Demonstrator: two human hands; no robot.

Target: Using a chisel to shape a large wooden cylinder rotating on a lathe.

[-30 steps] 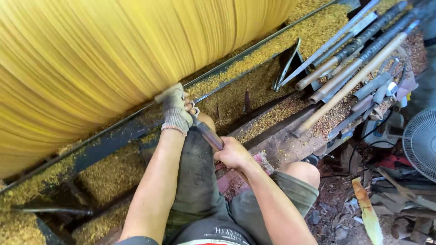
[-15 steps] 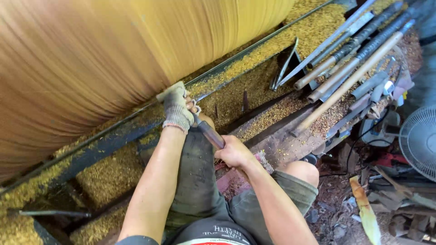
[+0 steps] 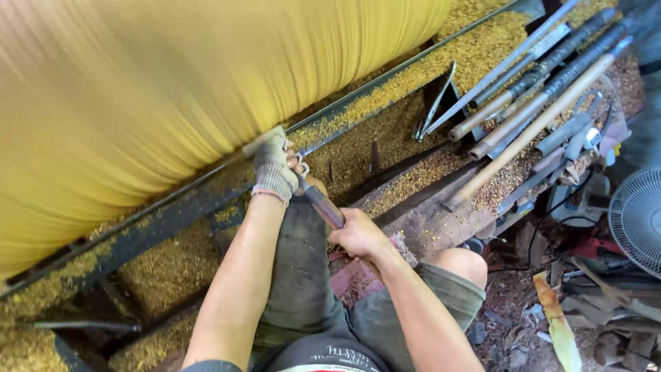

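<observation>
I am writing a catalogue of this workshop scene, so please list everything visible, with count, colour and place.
large spinning yellow wooden cylinder: one, yellow, blurred, upper left
long dark metal tool rest bar: one, dark, running below the cylinder
yellow wood shavings: many, yellow-brown, on the bar and bench
long-handled turning tools: several, grey metal and brown wood, piled upper right
white round fan: one, white, right edge
long chisel with dark handle: one, held in both hands
left hand in grey knitted glove: one, grip at the chisel's front on the bar
bare right hand: one, grip on the handle
</observation>
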